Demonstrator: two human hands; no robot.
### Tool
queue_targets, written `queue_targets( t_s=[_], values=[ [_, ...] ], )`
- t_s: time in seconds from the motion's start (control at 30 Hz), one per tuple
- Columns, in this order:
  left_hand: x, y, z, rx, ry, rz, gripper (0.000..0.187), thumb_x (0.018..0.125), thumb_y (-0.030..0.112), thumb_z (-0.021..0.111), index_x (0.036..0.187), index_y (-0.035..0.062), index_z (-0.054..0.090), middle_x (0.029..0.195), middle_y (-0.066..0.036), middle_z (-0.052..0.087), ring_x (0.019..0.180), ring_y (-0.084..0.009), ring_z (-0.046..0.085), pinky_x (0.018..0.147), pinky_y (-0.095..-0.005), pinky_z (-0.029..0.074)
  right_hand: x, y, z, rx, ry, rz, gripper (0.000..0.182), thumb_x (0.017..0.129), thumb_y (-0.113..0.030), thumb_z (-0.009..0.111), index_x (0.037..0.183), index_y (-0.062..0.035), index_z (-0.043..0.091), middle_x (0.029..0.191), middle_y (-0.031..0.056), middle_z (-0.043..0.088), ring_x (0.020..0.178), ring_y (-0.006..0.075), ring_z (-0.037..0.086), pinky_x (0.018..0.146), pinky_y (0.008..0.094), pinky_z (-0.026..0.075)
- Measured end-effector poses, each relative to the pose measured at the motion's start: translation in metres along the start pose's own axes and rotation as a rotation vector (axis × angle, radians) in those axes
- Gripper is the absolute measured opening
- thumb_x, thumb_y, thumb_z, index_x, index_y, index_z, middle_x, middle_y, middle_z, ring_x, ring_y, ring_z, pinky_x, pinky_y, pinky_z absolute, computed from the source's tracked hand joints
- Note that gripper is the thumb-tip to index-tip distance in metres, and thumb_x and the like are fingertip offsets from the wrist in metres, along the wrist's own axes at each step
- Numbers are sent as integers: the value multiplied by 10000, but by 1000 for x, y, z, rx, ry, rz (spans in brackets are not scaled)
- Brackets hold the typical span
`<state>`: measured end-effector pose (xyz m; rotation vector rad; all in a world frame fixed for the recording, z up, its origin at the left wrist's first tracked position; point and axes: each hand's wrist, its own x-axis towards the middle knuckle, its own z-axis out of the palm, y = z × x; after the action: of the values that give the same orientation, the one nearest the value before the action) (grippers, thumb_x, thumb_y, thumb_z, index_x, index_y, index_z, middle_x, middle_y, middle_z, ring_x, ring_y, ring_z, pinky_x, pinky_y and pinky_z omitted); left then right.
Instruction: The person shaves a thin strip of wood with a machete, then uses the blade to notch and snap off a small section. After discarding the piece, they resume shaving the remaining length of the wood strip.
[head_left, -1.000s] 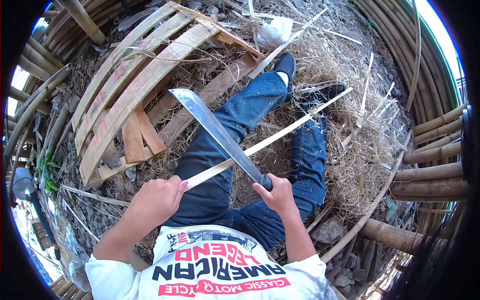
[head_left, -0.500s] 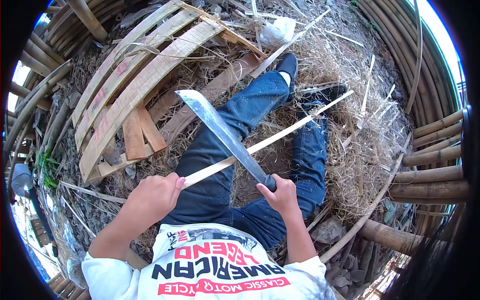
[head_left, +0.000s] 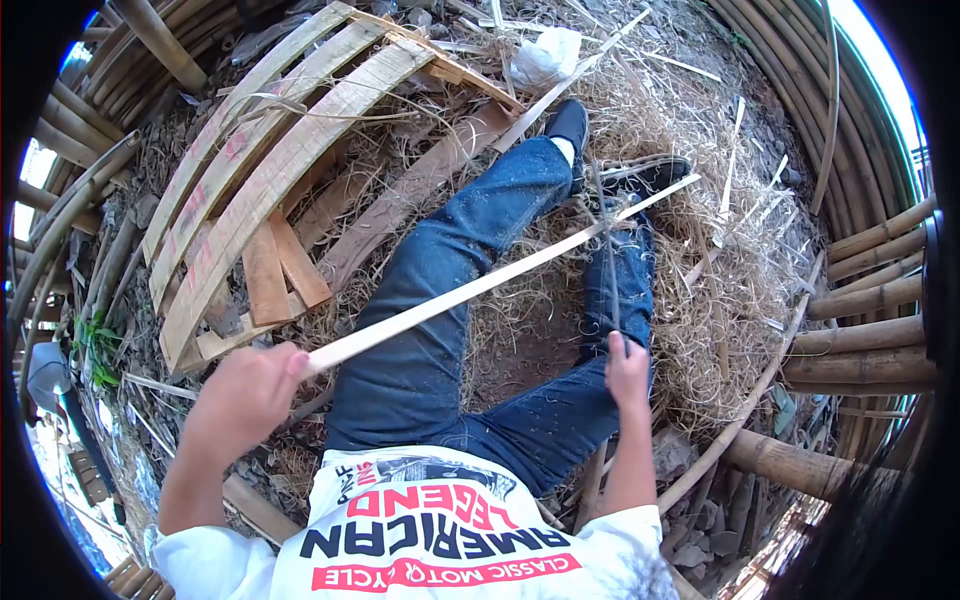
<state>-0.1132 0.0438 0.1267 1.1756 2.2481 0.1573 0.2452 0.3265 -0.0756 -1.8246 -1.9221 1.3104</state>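
Note:
My left hand [head_left: 250,392] is closed round the near end of a long pale bamboo strip [head_left: 450,298]. The strip slants across my thigh, its far end over the shoe of my right leg. In my right hand [head_left: 628,372] is the dark handle of a machete [head_left: 612,270], whose blade now shows edge-on as a thin dark line. The blade points away from me and crosses the strip near its far end, above my right shin. Thin curled shavings [head_left: 700,330] lie thick around my right leg.
At the left leans a slatted wooden pallet [head_left: 290,140] with loose boards beside it. A crumpled white plastic bag [head_left: 546,57] lies beyond my feet. Bamboo poles [head_left: 860,365] wall the right side, and a curved pole [head_left: 735,430] lies near my right elbow.
My right hand has moved right and forward, carrying the machete along the strip toward its far end, and the blade has turned edge-on. My left hand has drawn the strip back to the left.

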Motion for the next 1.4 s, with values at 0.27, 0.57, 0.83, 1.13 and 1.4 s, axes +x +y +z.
queue_targets(
  t_s=[0.27,0.57,0.83,1.13,1.4],
  values=[
    [7,13,5,108,75,110,330,1014,265,446,823,18,551,641,-228,582,643,-438,600,596,-526,463,-28,-26,40,-14,134,-276,479,918,-384,644,684,29,574,570,149,557,542,192,523,547,403,428],
    [12,27,28,131,102,72,344,1020,277,443,810,25,548,617,-241,567,619,-461,584,575,-543,448,-102,-82,110,227,-261,-356,523,837,-514,692,731,-6,628,612,201,625,613,386,655,574,439,494],
    [16,33,39,142,92,101,389,1035,298,407,801,18,541,639,-253,573,641,-474,579,579,-557,434,-60,-81,87,-110,-180,-569,587,806,-621,658,669,-51,644,594,180,625,596,376,657,581,457,525],
    [-18,37,9,60,30,-56,354,1022,247,425,815,-4,565,668,-248,568,683,-481,562,612,-525,419,58,-18,43,53,44,-75,682,866,-647,569,682,4,662,649,211,642,674,360,675,631,453,502],
    [-11,24,22,-7,21,10,343,1020,231,438,837,-23,579,637,-239,550,634,-456,562,593,-486,425,9,-56,72,235,95,-175,614,869,-606,594,698,-21,666,635,196,646,649,374,672,608,461,497]
  ],
)
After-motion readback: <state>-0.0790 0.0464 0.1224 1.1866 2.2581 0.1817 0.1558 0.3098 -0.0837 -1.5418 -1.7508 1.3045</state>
